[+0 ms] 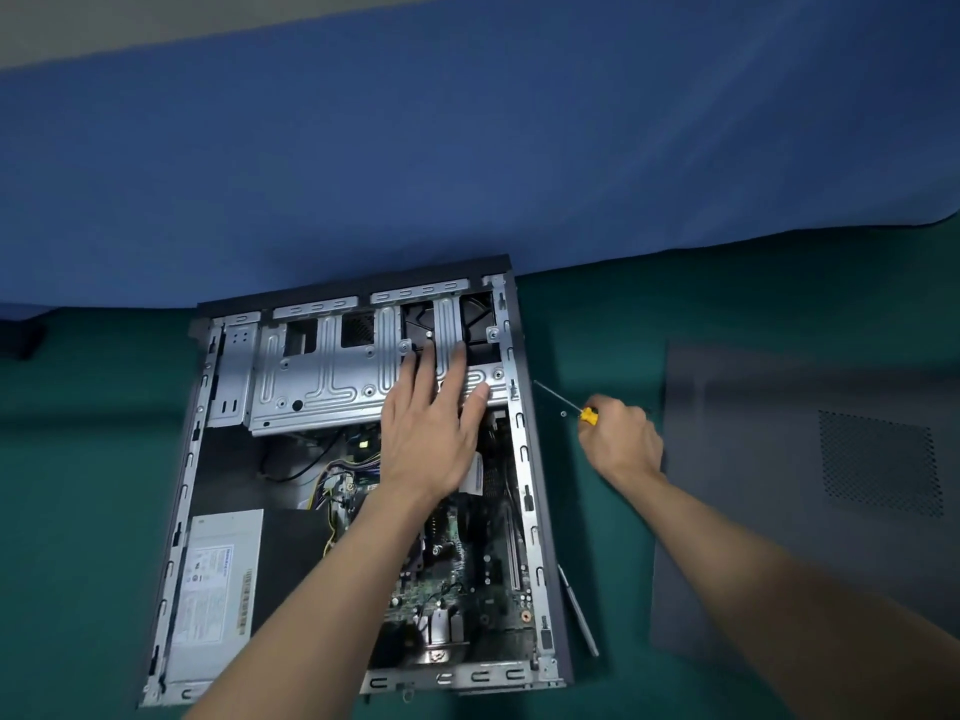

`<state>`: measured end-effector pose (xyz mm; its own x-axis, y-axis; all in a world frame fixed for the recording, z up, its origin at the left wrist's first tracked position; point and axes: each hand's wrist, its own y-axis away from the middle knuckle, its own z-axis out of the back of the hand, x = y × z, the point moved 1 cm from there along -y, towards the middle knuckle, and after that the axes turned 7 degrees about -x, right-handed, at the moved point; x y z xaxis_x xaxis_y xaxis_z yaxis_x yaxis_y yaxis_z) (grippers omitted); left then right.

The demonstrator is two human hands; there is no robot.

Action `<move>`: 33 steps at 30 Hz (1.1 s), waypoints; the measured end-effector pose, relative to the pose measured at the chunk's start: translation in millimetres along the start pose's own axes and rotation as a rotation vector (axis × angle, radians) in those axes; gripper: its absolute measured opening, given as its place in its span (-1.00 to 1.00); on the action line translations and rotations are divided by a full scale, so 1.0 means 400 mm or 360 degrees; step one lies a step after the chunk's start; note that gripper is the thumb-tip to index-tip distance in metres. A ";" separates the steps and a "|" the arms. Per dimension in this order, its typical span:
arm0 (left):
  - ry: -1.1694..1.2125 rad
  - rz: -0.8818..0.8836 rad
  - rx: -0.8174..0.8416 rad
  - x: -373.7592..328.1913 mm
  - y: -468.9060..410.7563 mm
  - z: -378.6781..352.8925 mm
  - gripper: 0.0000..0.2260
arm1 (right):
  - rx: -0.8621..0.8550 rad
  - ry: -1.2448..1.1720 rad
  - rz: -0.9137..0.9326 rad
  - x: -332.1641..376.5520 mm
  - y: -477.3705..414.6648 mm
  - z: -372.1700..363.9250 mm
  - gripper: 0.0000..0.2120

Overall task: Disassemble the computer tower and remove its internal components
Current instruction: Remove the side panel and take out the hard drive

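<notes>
Fingers (457, 368) of my left hand (431, 433) lie straight and spread, pressing flat on the drive cage (322, 387) at the far end of the computer tower (182, 491). The tower lies on its side, open, on the green table (78, 511). Inside, the power supply (218, 589) sits at the near left and the motherboard (467, 563) to its right, both in place. Just outside the tower's right rail a loose screw (564, 414) lies on the table. Beside it my right hand (621, 439) curls round the yellow screwdriver (588, 415). The side panel (779, 459) lies farther right. I judge I am on the cage step. Next I must find any remaining cage screws, bring the tip over, then lift the cage without snagging cables.
</notes>
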<state>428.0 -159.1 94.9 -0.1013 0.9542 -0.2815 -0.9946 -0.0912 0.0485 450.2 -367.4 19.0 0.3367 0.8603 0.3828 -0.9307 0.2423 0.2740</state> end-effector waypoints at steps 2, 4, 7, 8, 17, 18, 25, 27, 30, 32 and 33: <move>-0.0002 0.0004 -0.0005 0.001 0.000 -0.002 -0.48 | -0.0026 0.0027 -0.0001 0.003 -0.012 -0.016 -0.85; -0.0009 0.0010 0.0009 0.000 0.001 -0.001 -0.48 | -0.0039 0.0055 0.0003 0.005 -0.015 -0.027 -0.84; -0.0022 0.0006 0.0016 -0.001 0.000 0.001 -0.47 | -0.0026 0.0047 -0.0011 0.006 -0.013 -0.030 -0.82; -0.0022 0.0004 0.0021 -0.002 0.000 0.001 -0.47 | -0.0017 0.0030 -0.0035 0.005 -0.009 -0.026 -0.82; 0.0017 0.0000 0.0043 0.000 -0.001 0.000 -0.46 | -0.0061 -0.0143 0.0020 -0.036 0.201 -0.017 -0.86; 0.0037 -0.0002 0.0036 -0.001 0.002 0.003 -0.46 | -0.0030 -0.0081 0.0042 -0.048 0.226 -0.025 -0.85; 0.0438 0.0025 -0.0420 0.004 0.065 0.042 -0.67 | 0.0120 0.0395 0.0138 -0.058 0.249 -0.021 -0.78; 0.0443 0.0184 -0.0656 0.013 0.094 0.047 -0.81 | 0.0184 0.0483 0.0135 -0.044 0.239 -0.007 -0.75; 0.0689 0.0779 -0.0691 0.032 0.111 0.052 -0.93 | 0.0181 0.0455 0.0068 -0.007 0.221 0.034 -0.74; 0.1162 0.1339 -0.0497 0.046 0.099 0.047 -0.92 | 0.0114 -0.0066 -0.0086 0.035 0.206 0.078 -0.76; 0.1524 0.1552 -0.0386 0.048 0.091 0.047 -0.93 | 0.0096 -0.0380 -0.0146 0.061 0.199 0.100 -0.76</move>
<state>390.2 -138.8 109.5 -0.6259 -0.0787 -0.7759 -0.4835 -0.7414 0.4653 389.8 -345.2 85.5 0.4501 0.7041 0.5492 -0.8869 0.2811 0.3665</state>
